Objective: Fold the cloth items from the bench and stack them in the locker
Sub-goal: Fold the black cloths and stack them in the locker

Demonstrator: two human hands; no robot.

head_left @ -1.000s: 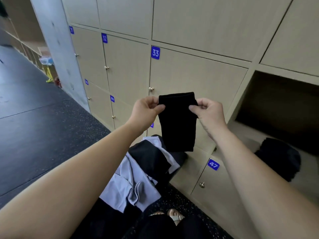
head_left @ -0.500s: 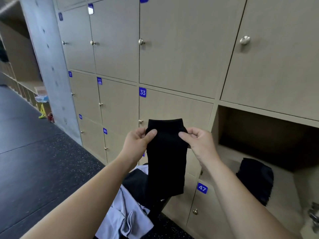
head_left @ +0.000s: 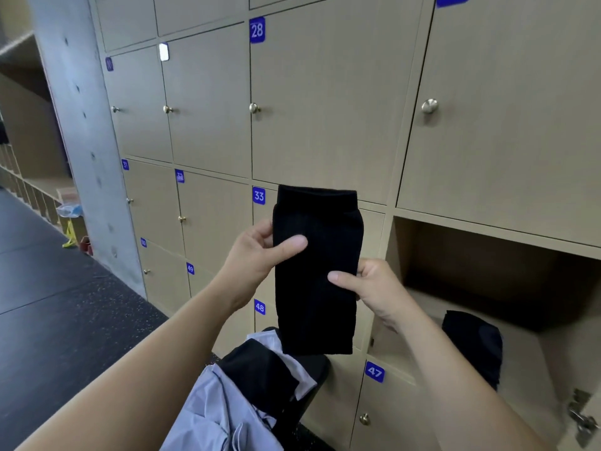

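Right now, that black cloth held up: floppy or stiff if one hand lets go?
Likely floppy: the black cloth hangs limp below the left hand and right hand. Probably light, since thumb pinches carry it. It would likely droop sideways.

Matt cloth against pale wood-look lockers

The black cloth (head_left: 317, 271) looked soft and matt; beside it, locker doors (head_left: 320, 102) showed smooth wood grain, with shiny metal knobs (head_left: 254, 108).

A folded cloth (head_left: 317, 271) hung between the left hand (head_left: 257, 255) and right hand (head_left: 374, 288), above the bench pile (head_left: 240, 392); another cloth (head_left: 474, 343) lay inside the open locker (head_left: 553, 369), right.
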